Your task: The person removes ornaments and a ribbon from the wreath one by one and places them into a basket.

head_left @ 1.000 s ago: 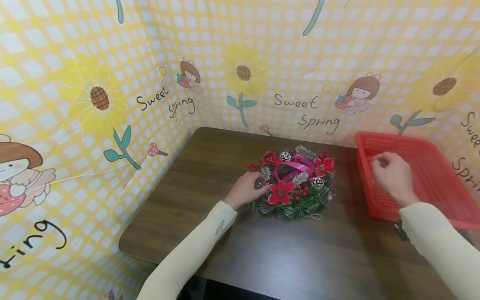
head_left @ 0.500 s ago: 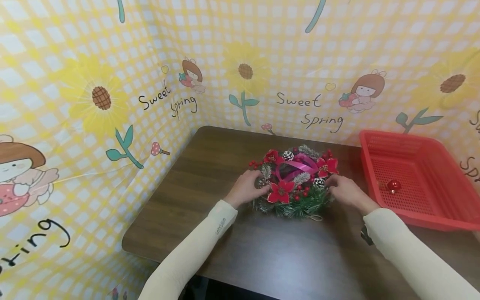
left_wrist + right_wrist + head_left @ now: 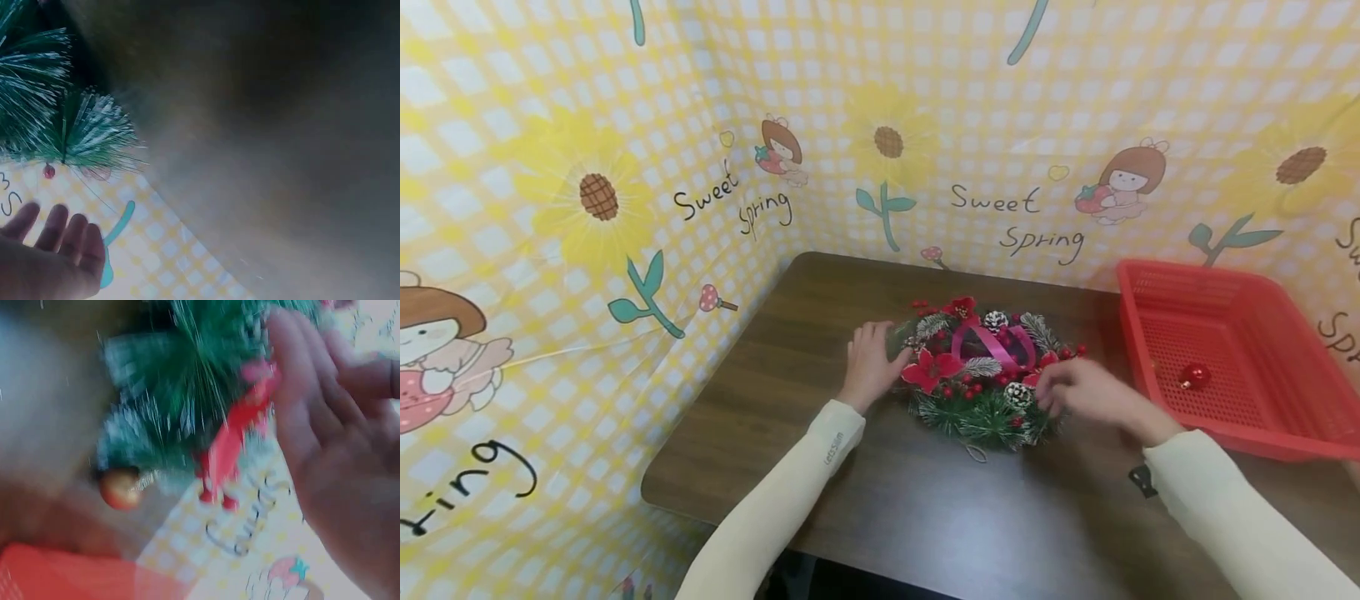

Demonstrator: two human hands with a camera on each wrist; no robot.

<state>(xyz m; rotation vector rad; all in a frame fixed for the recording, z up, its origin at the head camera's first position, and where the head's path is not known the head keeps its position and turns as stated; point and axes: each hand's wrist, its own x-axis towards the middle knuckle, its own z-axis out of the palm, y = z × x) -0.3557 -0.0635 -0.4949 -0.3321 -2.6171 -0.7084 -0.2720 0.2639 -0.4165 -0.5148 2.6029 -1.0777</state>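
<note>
A Christmas wreath of green, white-tipped sprigs lies on the brown table, set with red poinsettias, berries, pinecones and a magenta ribbon. My left hand is at its left edge with the fingers extended, thumb beside a poinsettia. In the left wrist view those fingers are spread below the sprigs. My right hand, blurred, is at the wreath's right side with loosely bent fingers by a red flower. A gold ball ornament shows at the wreath's edge in the right wrist view.
A red plastic basket stands at the right of the table, with a shiny red ball ornament inside. A yellow checked cloth with printed sunflowers closes off the back and left sides. A cord loop sticks out at the wreath's front.
My right hand has moved from over the basket to the wreath, uncovering the red ball. The wreath has turned, its front poinsettia and cord loop shifting left. My left hand's fingers have straightened.
</note>
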